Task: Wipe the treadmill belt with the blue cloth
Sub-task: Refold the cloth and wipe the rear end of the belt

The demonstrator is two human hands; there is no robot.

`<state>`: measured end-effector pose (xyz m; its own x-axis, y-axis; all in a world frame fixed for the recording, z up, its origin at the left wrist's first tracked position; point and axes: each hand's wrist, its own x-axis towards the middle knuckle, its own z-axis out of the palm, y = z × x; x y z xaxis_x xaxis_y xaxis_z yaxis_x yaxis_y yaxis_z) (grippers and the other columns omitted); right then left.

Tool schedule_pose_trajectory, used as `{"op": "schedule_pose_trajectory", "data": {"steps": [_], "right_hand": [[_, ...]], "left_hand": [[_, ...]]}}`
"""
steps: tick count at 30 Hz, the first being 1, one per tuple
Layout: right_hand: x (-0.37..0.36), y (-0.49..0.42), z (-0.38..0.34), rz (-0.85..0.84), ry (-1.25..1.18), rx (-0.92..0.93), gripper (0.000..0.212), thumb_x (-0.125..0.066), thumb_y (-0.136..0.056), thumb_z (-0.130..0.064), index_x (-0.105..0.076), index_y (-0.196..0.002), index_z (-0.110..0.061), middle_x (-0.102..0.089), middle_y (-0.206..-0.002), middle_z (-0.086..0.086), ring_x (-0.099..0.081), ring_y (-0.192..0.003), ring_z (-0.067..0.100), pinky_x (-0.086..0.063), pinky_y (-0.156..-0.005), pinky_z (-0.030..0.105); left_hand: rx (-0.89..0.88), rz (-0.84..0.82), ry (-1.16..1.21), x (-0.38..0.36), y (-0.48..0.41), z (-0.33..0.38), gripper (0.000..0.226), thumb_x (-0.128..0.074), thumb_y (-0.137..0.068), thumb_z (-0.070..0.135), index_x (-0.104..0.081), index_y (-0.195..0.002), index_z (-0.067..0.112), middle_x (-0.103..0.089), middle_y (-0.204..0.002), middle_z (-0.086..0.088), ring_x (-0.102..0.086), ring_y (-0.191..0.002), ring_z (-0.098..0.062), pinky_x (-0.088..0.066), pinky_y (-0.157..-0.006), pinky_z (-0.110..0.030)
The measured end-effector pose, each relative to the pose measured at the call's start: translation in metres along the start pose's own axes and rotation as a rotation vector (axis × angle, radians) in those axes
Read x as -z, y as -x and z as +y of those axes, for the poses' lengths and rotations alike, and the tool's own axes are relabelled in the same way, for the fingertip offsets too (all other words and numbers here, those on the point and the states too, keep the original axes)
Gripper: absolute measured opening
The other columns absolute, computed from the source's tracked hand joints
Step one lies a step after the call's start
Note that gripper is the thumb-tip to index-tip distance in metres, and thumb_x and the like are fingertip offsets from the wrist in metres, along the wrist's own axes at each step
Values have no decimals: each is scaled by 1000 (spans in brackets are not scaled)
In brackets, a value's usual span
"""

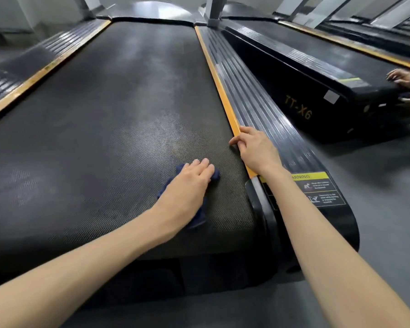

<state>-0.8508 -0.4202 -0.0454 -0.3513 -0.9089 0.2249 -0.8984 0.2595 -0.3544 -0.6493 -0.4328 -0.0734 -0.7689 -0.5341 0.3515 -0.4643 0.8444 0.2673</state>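
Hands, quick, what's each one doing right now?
Left hand: open, pressing the blue cloth flat on the belt.
Right hand: on the side rail; grip cannot be told.
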Motion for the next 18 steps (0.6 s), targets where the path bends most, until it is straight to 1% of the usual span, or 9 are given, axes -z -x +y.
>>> {"op": "schedule_pose_trajectory", "data": {"steps": [2, 4, 7, 9, 11, 13, 16, 17, 18], "right_hand": [[1, 0, 0, -4, 2, 6, 29, -37, -99, -23, -66, -106, -26, -39, -145, -3, -32, -132, 19, -33, -105, 39], [-1, 0, 0, 1, 17, 23, 30, -37, -99, -22, -66, -106, -24, -40, -144, -1, -33, -131, 21, -30, -107, 38], [-4, -4, 1, 15, 36, 29, 30, -38, -98, -21, -67, -104, -25, -41, -143, 0, -35, -130, 22, -29, -108, 37], [-4, -4, 2, 14, 38, 31, 30, -38, -98, -21, -67, -104, -28, -41, -143, 1, -35, -130, 22, -29, -108, 39], [-4, -4, 1, 12, 42, 39, 30, -39, -98, -21, -67, -104, -29, -41, -142, 2, -34, -131, 23, -29, -109, 40], [-3, -4, -2, 5, 50, 35, 30, -40, -98, -18, -67, -104, -30, -40, -143, 4, -32, -132, 24, -30, -108, 41], [-4, -3, -9, 9, 96, 18, 29, -45, -94, -10, -65, -105, -27, -38, -144, 8, -30, -133, 26, -28, -108, 39], [-6, -2, -14, 24, 110, 4, 27, -46, -93, -9, -64, -106, -25, -38, -143, 9, -30, -133, 27, -27, -108, 39], [-8, 0, -19, 46, 129, -20, 25, -48, -92, -9, -63, -107, -23, -38, -140, 10, -31, -131, 27, -26, -108, 38]], "left_hand": [[123, 29, -65, 18, -5, -23, 44, -31, -91, 28, -54, -123, 9, -49, -130, -12, -45, -121, -26, -25, -88, -22], [319, 31, -151, 33, -13, -55, 30, -40, -90, 25, -55, -113, 14, -52, -115, -8, -51, -106, -26, -29, -71, -27], [548, 43, -188, 44, -18, -76, 20, -44, -88, 12, -55, -105, 9, -57, -109, -15, -55, -99, -34, -33, -69, -32], [577, 65, -145, 39, -21, -63, 18, -47, -86, 4, -56, -101, 9, -60, -105, -14, -55, -99, -33, -31, -68, -30], [471, 55, -131, 28, -20, -35, 22, -47, -87, 4, -54, -107, 10, -55, -111, -10, -52, -105, -29, -32, -72, -31], [262, 54, -182, 12, -11, -4, 29, -43, -89, 5, -55, -114, 8, -54, -117, -8, -51, -109, -26, -37, -85, -33], [63, -43, -215, 4, 5, 19, 43, -35, -72, 17, -71, -96, 11, -70, -100, -5, -66, -90, -20, -50, -81, -29], [30, -66, -233, 4, 7, 20, 45, -35, -71, 19, -72, -95, 10, -72, -101, -6, -68, -91, -20, -52, -80, -28], [27, -75, -198, 7, 9, 20, 45, -36, -75, 17, -70, -103, 7, -68, -111, -10, -66, -100, -21, -50, -85, -27]]}}
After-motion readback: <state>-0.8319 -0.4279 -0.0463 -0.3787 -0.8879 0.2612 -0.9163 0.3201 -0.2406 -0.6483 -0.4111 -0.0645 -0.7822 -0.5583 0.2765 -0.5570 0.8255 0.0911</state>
